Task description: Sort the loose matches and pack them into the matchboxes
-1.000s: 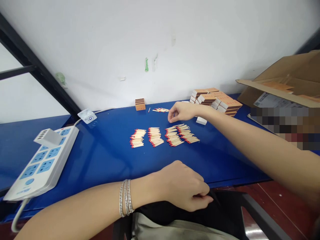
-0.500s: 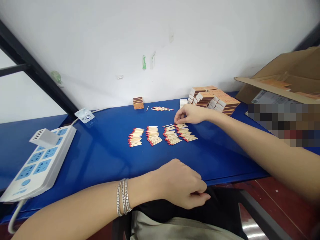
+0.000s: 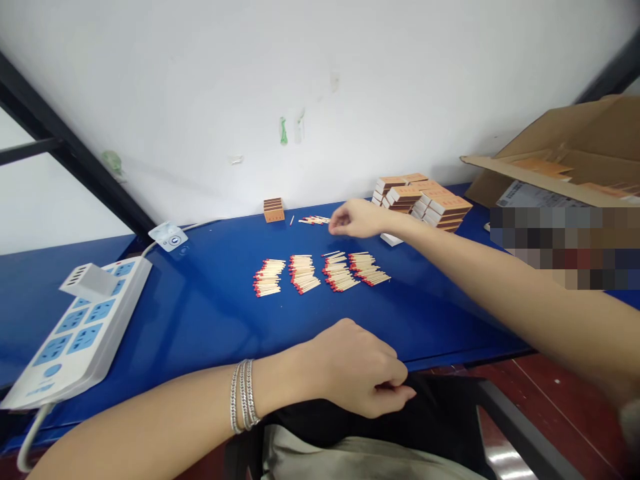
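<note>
Matches [image 3: 343, 275] — four clusters, blue table [image 3: 215, 307] | white wall [image 3: 200, 87] | left hand [image 3: 355, 370] curled, right hand [image 3: 361, 219] — cannot tell

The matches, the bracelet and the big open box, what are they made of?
The matches look like thin, plain wood: pale, straight, red-tipped sticks. The bracelet seems to be polished, silver-coloured metal, because its links shine; which metal, I can't tell. The open box looks like dull brown cardboard, with stiff, flat flaps.

Loose matches [image 3: 313, 220] partly behind right hand [image 3: 357, 219], label [image 3: 521, 194] print unreadably small, cardboard box [image 3: 533, 145] cut by right edge
</note>
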### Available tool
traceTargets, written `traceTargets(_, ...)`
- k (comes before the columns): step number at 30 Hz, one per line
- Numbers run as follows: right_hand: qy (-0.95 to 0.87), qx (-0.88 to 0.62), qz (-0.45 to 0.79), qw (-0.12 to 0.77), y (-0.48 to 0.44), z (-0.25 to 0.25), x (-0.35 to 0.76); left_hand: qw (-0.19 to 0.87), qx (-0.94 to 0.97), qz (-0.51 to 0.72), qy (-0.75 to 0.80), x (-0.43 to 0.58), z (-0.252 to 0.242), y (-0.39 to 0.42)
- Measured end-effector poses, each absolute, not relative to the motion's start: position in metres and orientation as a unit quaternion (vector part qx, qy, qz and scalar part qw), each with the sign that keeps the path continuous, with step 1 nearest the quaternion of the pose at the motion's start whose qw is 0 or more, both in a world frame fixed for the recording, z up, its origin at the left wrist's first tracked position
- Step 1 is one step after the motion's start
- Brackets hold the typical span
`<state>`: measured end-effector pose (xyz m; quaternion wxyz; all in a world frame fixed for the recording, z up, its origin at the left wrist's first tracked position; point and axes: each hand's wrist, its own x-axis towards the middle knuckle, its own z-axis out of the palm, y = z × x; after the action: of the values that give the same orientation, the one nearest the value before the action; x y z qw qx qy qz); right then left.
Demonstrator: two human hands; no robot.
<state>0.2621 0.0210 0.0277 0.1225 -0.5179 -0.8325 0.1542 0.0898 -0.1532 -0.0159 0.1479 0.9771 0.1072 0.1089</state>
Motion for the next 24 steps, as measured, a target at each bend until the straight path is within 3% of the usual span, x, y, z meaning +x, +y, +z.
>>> traceTargets(5, -0.852, -0.498, 0.075, 0.146, 0.074, 0.023, 0.205, 0.128, 0.981, 0.099, 0.104, 0.09, -0.015, -0.153)
traceTargets(11, -0.847, -0.522, 0.063, 0.076, 0.104, 0.017, 0.169, 0.119, 0.983, 0.115, 0.08, 0.089, -0.017, -0.152)
traceTargets(19, -0.863, -0.495, 0.051, 0.086, 0.073, 0.036, 0.168, 0.114, 0.984, 0.104, 0.089, 0.09, -0.014, -0.153)
traceTargets(24, -0.846, -0.523, 0.093, 0.044, 0.036, 0.045, 0.22, 0.126, 0.98, 0.111, 0.109, 0.09, -0.015, -0.154)
